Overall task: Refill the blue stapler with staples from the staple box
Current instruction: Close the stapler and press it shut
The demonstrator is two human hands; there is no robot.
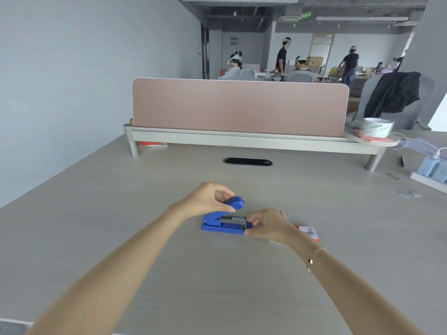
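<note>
Head view: blue stapler (226,224) on desk (169,274), lid raised; left hand (212,198) pinches lid; right hand (268,226) grips base front; staple box (310,232) behind right wrist

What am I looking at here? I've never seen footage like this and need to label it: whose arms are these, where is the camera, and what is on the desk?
There is no machine: a person wears a camera on the head, looking forward and down at their own bare arms. The left hand holds up the hinged top of the blue stapler, exposing its metal staple channel. The right hand touches the stapler's front end; whether it holds staples is unclear. The staple box lies just behind that wrist, partly hidden. All rest on a grey desk. Farther right sit a tape roll and loose staple strips.
</note>
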